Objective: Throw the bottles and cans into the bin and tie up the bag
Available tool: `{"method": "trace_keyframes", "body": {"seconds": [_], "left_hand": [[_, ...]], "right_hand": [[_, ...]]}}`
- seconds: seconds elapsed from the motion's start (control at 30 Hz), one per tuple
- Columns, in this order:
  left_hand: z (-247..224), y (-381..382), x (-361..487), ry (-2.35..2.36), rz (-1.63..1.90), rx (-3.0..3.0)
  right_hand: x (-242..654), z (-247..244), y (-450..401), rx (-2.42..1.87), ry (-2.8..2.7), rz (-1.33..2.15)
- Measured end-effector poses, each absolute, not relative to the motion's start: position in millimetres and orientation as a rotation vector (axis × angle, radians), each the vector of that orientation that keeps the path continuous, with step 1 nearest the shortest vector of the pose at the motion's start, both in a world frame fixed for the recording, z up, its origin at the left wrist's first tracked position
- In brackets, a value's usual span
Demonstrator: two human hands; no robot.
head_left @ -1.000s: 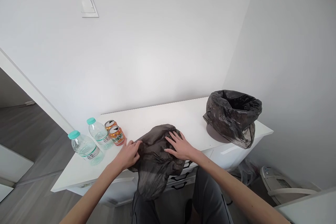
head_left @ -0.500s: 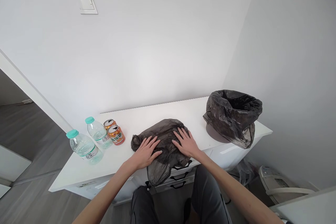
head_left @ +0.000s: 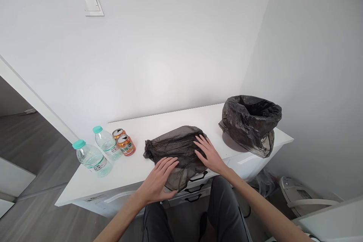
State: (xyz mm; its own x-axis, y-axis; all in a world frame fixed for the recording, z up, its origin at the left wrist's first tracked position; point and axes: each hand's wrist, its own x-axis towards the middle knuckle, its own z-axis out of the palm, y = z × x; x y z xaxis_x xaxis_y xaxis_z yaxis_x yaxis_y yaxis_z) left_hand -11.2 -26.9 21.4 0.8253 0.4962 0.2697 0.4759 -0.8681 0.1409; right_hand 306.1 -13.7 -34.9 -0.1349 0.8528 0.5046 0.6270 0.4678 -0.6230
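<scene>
A thin black plastic bag (head_left: 176,141) lies spread on the white cabinet top, its near part hanging over the front edge. Its left end is bunched into gathered folds. My left hand (head_left: 159,181) rests at the bag's near left side, fingers stretched over the plastic and thumb apart below, at the overhanging part. On the bag's right part lies my right hand (head_left: 210,157), open, with its fingers spread. To the right stands a bin (head_left: 234,143) lined with another black bag (head_left: 241,119), whose mouth gapes upward and whose rim hangs down outside.
Two clear bottles with teal caps, the nearer bottle (head_left: 92,160) and the farther bottle (head_left: 107,143), stand at the left of the cabinet top (head_left: 127,176). Beside them are two orange cans, a front can (head_left: 126,146) and a rear can (head_left: 117,133). Black-handled drawers (head_left: 194,189) are below.
The bag now lies flatter and reaches farther right, with less of it hanging over the edge. My left hand has moved toward me and down; my right hand has shifted slightly right.
</scene>
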Motion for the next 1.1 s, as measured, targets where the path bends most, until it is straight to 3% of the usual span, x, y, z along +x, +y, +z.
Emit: {"method": "trace_keyframes", "body": {"seconds": [0.23,0.5,0.67,0.97,1.1], "left_hand": [[-2.3,-5.4,0.5,0.896,0.472,2.784],[11.1,22.2,17.8,1.051,0.448,2.57],[-4.4,52.0,12.4,1.181,0.328,2.641],[-5.3,79.0,10.2,1.176,0.267,2.654],[-12.9,81.0,14.5,1.141,0.149,2.637]], "right_hand": [[315.9,-30.9,-57.7,-1.217,-2.226,0.268],[258.6,-46.5,-74.9,-1.325,-2.072,0.069],[248.8,-50.4,-71.1,-1.26,-1.845,0.065],[249.6,-5.2,-99.0,-1.171,-1.243,0.534],[240.6,-31.7,-121.3,-1.277,-1.047,0.433]]}}
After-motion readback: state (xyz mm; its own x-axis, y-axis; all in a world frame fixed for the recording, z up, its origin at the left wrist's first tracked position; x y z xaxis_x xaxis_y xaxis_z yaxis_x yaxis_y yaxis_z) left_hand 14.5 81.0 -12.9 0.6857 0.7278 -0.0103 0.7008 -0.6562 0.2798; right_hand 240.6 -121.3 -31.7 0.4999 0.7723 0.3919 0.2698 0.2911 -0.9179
